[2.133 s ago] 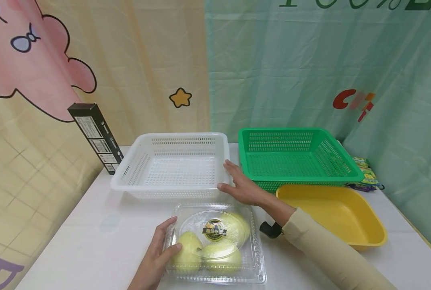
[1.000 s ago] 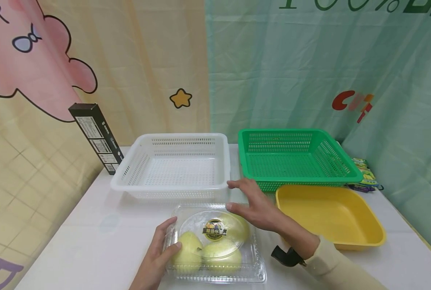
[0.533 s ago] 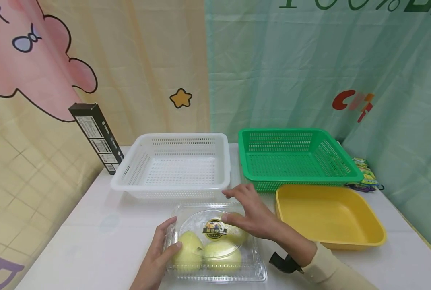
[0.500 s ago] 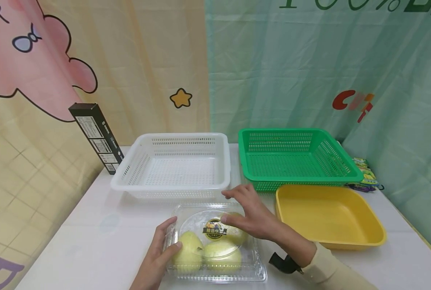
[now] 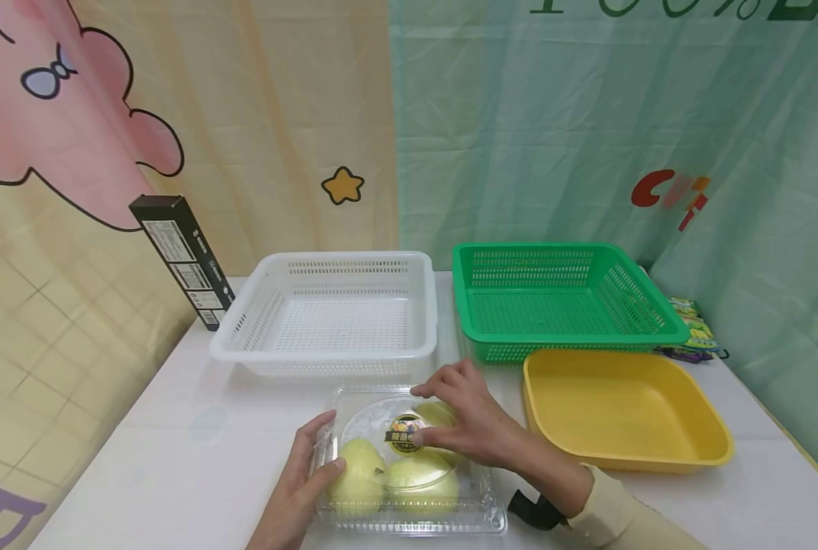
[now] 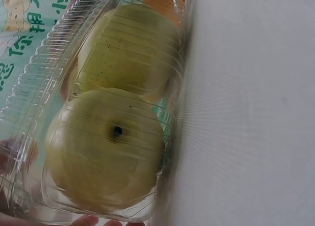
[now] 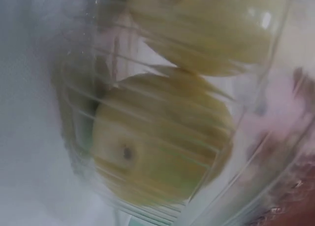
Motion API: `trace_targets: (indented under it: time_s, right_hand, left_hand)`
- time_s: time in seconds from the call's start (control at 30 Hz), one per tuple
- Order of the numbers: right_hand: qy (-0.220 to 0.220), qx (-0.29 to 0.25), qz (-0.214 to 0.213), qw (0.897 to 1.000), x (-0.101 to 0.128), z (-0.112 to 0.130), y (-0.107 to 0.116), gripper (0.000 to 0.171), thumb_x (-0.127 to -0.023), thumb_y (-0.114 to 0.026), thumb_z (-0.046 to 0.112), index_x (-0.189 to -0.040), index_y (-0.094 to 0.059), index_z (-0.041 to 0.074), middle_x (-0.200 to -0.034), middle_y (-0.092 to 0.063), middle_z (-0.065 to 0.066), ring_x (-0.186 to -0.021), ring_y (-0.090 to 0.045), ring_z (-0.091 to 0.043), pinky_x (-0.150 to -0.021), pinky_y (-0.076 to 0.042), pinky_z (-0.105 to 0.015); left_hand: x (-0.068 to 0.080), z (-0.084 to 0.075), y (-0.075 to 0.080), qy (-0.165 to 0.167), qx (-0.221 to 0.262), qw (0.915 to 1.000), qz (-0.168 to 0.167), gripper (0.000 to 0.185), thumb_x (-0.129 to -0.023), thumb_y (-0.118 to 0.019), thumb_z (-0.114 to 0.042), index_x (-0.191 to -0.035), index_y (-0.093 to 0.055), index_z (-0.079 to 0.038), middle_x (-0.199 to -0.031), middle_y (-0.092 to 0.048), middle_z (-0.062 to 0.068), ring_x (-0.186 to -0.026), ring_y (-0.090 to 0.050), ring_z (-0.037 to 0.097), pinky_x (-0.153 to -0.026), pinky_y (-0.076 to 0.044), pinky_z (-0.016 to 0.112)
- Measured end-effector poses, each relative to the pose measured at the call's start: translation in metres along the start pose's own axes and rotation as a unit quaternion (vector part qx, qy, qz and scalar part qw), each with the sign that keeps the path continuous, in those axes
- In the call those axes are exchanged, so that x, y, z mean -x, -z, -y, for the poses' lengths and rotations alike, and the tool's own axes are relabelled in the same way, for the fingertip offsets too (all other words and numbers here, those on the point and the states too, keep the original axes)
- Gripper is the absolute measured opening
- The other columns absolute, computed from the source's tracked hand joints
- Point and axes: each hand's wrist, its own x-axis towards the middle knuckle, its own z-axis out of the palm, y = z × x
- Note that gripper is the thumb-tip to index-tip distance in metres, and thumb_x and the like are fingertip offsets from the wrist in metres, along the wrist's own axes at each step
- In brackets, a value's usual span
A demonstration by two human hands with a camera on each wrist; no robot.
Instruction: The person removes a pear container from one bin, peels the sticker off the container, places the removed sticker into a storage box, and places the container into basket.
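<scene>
A white table [image 5: 175, 458] stands against cartoon-printed curtains [image 5: 175, 114], cream on one side and mint green on the other. Near the table's front edge, just in front of the white basket [image 5: 333, 317], a clear clamshell box [image 5: 409, 458] of pale green fruit [image 5: 357, 473] lies flat, label up; roughly square, it shows no clear long axis. The left hand [image 5: 299, 489] holds the box's left side, thumb curled against its wall. The right hand [image 5: 467, 424] rests on the lid, fingers bent over its far edge. Right of the white basket sit a green basket [image 5: 567, 302] and a yellow tub [image 5: 628, 416]; a black carton [image 5: 182, 260] leans to its left.
</scene>
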Motion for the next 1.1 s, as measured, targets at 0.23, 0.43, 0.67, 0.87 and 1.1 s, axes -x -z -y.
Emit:
trace_targets:
  time_s: [0.23,0.43,0.67,0.87,1.1]
  right_hand:
    - [0.010,0.023,0.008,1.000,0.000,0.004,-0.002,0.051,-0.067,-0.080,0.042,-0.110,-0.068,0.018,-0.096,-0.057,0.008,-0.101,-0.036,-0.010,-0.084,-0.036,-0.030]
    - [-0.002,0.055,0.024,0.998,-0.002,0.006,-0.004,0.053,-0.065,-0.080,0.043,-0.109,-0.069,0.018,-0.091,-0.056,0.007,-0.093,-0.034,-0.007,-0.081,-0.034,-0.027]
    - [-0.003,0.081,0.043,0.996,-0.003,0.008,-0.006,0.050,-0.066,-0.080,0.043,-0.108,-0.070,0.019,-0.088,-0.053,0.008,-0.089,-0.033,-0.006,-0.080,-0.032,-0.026]
    - [0.008,0.093,0.045,0.995,-0.004,0.008,-0.008,0.043,-0.065,-0.082,0.039,-0.102,-0.071,0.019,-0.086,-0.053,0.009,-0.088,-0.034,-0.006,-0.081,-0.032,-0.027]
    - [-0.012,0.082,0.063,0.995,-0.005,0.011,-0.007,0.037,-0.066,-0.081,0.040,-0.098,-0.071,0.023,-0.084,-0.052,0.011,-0.088,-0.034,-0.007,-0.081,-0.031,-0.026]
  left_hand:
    - [0.000,0.000,0.000,0.000,-0.002,1.0000,0.000,0.061,-0.090,-0.056,-0.016,-0.144,-0.028,-0.020,-0.159,-0.006,0.012,-0.146,0.011,0.038,-0.107,0.007,0.070]
    - [-0.001,0.001,0.000,0.002,-0.001,1.0000,0.000,0.062,-0.089,-0.056,-0.015,-0.144,-0.028,-0.019,-0.159,-0.006,0.012,-0.146,0.012,0.039,-0.107,0.008,0.071]
    - [-0.002,0.000,0.000,0.005,-0.006,1.0000,0.000,0.062,-0.089,-0.056,-0.017,-0.144,-0.027,-0.019,-0.159,-0.006,0.013,-0.145,0.011,0.041,-0.106,0.006,0.072]
    - [-0.001,0.000,0.000,0.010,-0.011,0.9999,-0.002,0.062,-0.090,-0.056,-0.017,-0.144,-0.027,-0.020,-0.159,-0.006,0.012,-0.146,0.010,0.041,-0.107,0.005,0.072]
    - [0.000,0.000,-0.001,0.011,-0.012,0.9999,-0.003,0.061,-0.090,-0.055,-0.018,-0.144,-0.027,-0.021,-0.159,-0.007,0.012,-0.146,0.009,0.041,-0.107,0.004,0.072]
